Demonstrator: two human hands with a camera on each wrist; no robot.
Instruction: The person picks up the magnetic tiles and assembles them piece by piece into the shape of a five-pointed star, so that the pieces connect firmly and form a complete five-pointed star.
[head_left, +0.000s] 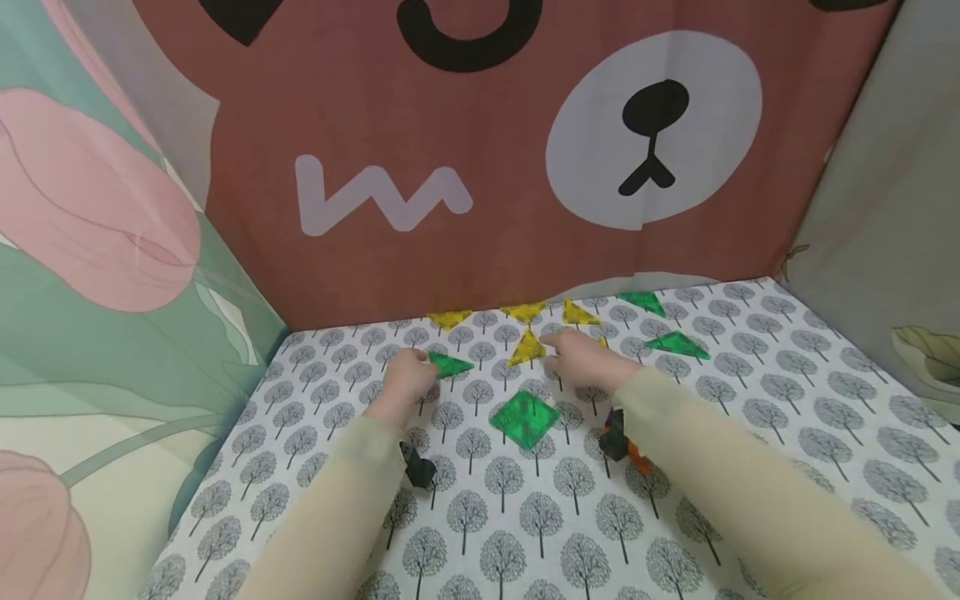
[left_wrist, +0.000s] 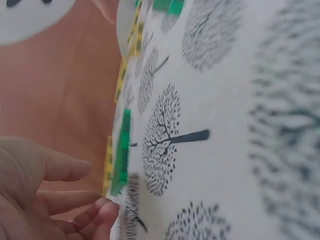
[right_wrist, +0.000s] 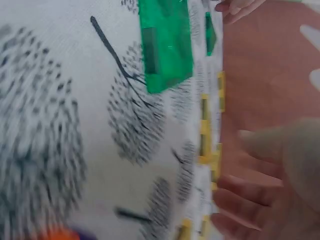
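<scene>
A green translucent triangular tile [head_left: 450,365] lies on the tree-print cloth, with my left hand [head_left: 408,379] at its left end. In the left wrist view, the fingertips are right at the end of that green tile [left_wrist: 123,152], and the thumb is apart from it. My right hand [head_left: 585,358] is beside a yellow triangular tile [head_left: 527,347], its fingertips close to the tile's right edge. The right wrist view shows thumb and fingers spread, with nothing between them. A green square tile [head_left: 525,419] lies nearer to me, between both forearms.
Three yellow triangular tiles [head_left: 450,319] line the back near the brown curtain [head_left: 375,267]. Two green triangular tiles [head_left: 678,344] lie at the back right. A bit of yellow [head_left: 602,342] shows behind my right hand. Printed fabric walls [head_left: 885,208] enclose the sides.
</scene>
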